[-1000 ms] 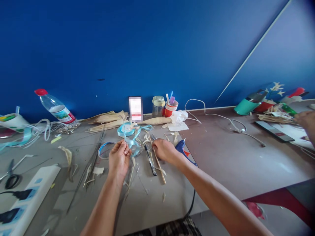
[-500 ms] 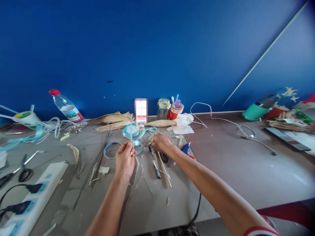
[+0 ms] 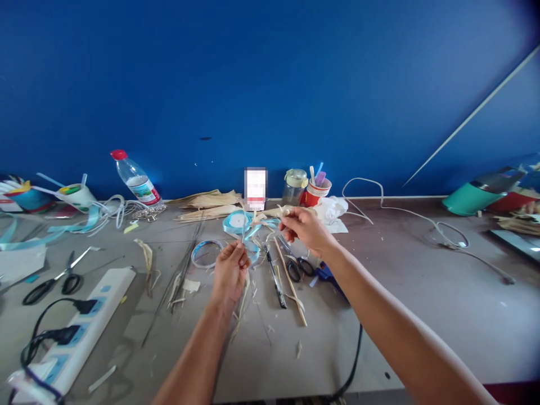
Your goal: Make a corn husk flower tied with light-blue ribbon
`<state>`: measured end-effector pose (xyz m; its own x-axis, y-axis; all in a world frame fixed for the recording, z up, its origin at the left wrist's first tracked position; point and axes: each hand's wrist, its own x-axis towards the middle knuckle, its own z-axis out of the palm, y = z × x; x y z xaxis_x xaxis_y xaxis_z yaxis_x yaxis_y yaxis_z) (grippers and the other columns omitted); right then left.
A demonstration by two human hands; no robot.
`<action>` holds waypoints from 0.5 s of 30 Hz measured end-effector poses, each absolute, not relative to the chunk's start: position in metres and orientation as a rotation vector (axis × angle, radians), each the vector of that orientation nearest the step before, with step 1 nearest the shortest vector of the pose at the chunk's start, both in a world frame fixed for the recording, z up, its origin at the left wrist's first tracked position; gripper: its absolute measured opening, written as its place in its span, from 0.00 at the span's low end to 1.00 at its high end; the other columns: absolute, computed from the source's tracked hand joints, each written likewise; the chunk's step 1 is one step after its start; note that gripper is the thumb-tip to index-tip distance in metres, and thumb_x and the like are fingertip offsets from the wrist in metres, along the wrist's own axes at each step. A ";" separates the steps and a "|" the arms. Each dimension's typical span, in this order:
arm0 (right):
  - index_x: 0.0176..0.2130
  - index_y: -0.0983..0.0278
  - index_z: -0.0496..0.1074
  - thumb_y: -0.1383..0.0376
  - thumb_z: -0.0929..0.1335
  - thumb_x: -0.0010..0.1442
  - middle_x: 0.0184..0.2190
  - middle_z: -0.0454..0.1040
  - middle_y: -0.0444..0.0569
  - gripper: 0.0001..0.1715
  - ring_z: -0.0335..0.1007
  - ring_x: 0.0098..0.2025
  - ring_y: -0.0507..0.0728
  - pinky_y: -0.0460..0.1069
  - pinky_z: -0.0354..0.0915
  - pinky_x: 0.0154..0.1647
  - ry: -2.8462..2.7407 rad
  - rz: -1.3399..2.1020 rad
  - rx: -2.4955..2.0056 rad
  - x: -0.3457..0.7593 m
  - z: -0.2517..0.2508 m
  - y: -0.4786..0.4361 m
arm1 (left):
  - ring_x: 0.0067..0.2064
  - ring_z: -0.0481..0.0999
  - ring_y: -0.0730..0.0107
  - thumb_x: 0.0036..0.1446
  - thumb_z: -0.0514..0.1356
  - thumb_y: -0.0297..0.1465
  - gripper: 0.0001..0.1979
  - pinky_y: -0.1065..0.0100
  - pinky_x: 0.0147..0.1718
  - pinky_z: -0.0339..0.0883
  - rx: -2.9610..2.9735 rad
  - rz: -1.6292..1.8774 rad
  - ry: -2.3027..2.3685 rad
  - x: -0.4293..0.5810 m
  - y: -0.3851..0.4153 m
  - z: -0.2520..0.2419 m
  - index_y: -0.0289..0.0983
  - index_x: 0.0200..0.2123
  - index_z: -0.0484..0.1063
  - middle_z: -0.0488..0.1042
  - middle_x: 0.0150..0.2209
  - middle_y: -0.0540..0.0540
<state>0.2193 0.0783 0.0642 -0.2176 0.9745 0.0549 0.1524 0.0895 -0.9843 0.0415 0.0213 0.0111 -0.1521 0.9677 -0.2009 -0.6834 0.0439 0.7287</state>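
Note:
My left hand (image 3: 231, 269) is closed in a pinch on a thin light-blue strip (image 3: 243, 229) that stands up from the fingertips. Behind it lie a spool of light-blue ribbon (image 3: 237, 221) and loose loops of that ribbon. My right hand (image 3: 307, 229), raised a little to the right, pinches a small pale piece of dried husk (image 3: 284, 210). Below the right hand are black-handled scissors (image 3: 300, 268), a wooden stick (image 3: 291, 281) and a black pen (image 3: 276, 280). A blue glue gun (image 3: 330, 275) is partly hidden by my right forearm.
A tape roll (image 3: 206, 254) and dark wires (image 3: 179, 270) lie left of my hands. A power strip (image 3: 95, 326) and second scissors (image 3: 54, 281) are further left. Along the wall stand a tilted bottle (image 3: 137, 180), a jar (image 3: 294, 188) and a red cup (image 3: 317, 192). A white cable (image 3: 413, 214) crosses the right side.
My right hand has lifted up from the tabletop by the pen and scissors, and the husk piece now shows in its fingers. The left hand keeps its pinch. The view has swung left.

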 end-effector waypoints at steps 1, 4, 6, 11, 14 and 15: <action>0.31 0.65 0.63 0.62 0.65 0.54 0.26 0.71 0.45 0.08 0.64 0.19 0.48 0.45 0.61 0.21 -1.447 1.315 -1.047 0.217 0.073 0.073 | 0.18 0.54 0.86 0.42 0.67 0.29 0.10 0.77 0.19 0.49 0.461 1.518 0.835 0.042 0.021 0.011 0.32 0.27 0.69 0.59 0.17 0.56; 0.33 0.66 0.65 0.63 0.68 0.51 0.21 0.71 0.43 0.10 0.66 0.21 0.48 0.46 0.64 0.26 -1.451 1.463 -0.865 0.202 0.092 0.059 | 0.19 0.54 0.85 0.43 0.67 0.29 0.10 0.77 0.20 0.48 0.490 1.505 0.826 0.044 0.018 0.014 0.33 0.27 0.69 0.58 0.17 0.56; 0.32 0.67 0.67 0.62 0.68 0.52 0.19 0.70 0.43 0.10 0.65 0.21 0.48 0.46 0.64 0.27 -1.525 1.457 -0.852 0.190 0.096 0.055 | 0.19 0.54 0.85 0.42 0.67 0.28 0.10 0.77 0.20 0.48 0.497 1.499 0.838 0.046 0.017 0.016 0.33 0.27 0.69 0.58 0.17 0.56; 0.27 0.66 0.67 0.63 0.66 0.55 0.15 0.67 0.41 0.09 0.61 0.19 0.47 0.44 0.59 0.23 -1.786 1.219 -1.012 0.169 0.084 0.059 | 0.19 0.54 0.85 0.41 0.66 0.28 0.10 0.76 0.20 0.48 0.514 1.487 0.843 0.047 0.015 0.018 0.33 0.27 0.69 0.59 0.18 0.56; 0.24 0.66 0.65 0.65 0.64 0.55 0.16 0.68 0.41 0.10 0.62 0.20 0.47 0.43 0.57 0.24 -1.942 1.047 -1.070 0.165 0.080 0.062 | 0.19 0.54 0.85 0.42 0.66 0.28 0.09 0.76 0.20 0.48 0.532 1.485 0.839 0.045 0.015 0.017 0.33 0.27 0.69 0.61 0.20 0.55; 0.23 0.66 0.65 0.66 0.64 0.55 0.16 0.68 0.41 0.10 0.62 0.21 0.47 0.43 0.57 0.24 -1.987 0.993 -1.073 0.165 0.079 0.062 | 0.19 0.55 0.85 0.42 0.66 0.28 0.09 0.76 0.20 0.48 0.536 1.485 0.835 0.045 0.015 0.016 0.33 0.27 0.69 0.61 0.20 0.54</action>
